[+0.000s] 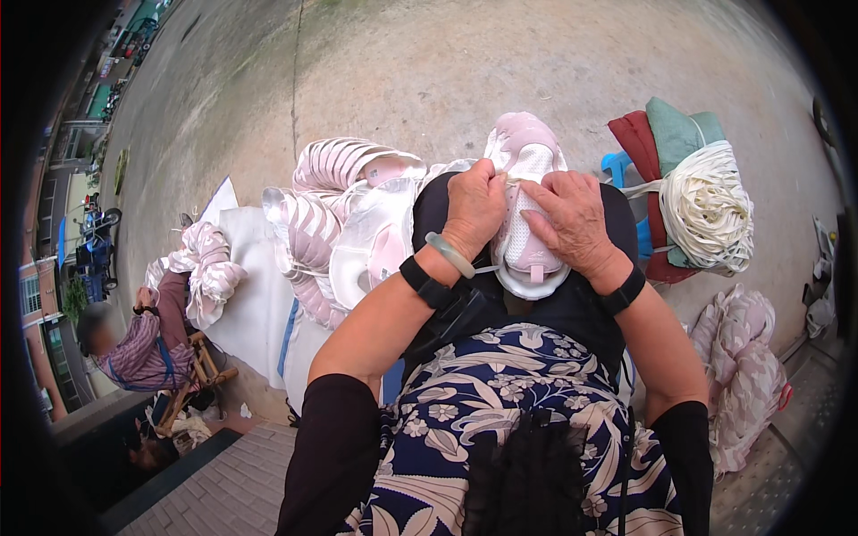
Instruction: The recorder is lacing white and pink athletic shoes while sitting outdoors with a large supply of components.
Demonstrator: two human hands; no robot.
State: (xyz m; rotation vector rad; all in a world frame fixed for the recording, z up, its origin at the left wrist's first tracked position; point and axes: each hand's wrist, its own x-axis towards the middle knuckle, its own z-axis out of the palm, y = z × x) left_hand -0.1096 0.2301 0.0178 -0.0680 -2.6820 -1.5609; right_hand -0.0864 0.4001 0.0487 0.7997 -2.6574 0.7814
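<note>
A pink and white shoe upper (527,237) lies over my dark-covered lap, with a perforated white middle and a pink heel tab toward me. My left hand (476,205) is closed in a pinch at its left edge, near the lacing area. Bent fingers of my right hand (572,219) grip the right side, and the thumb lies across the white middle. A thin pale strip, perhaps a lace, shows between the hands; its ends are hidden. To the left, stacked pink and white shoe uppers (313,223) lie fanned out, touching one another.
On the right, a bundle of cream laces (709,210) rests against green and red cloth (679,138) over a blue stool (617,165). Below it stands a tied patterned cloth bundle (740,375). At the far left another person (147,344) sits beside a similar bundle (213,272).
</note>
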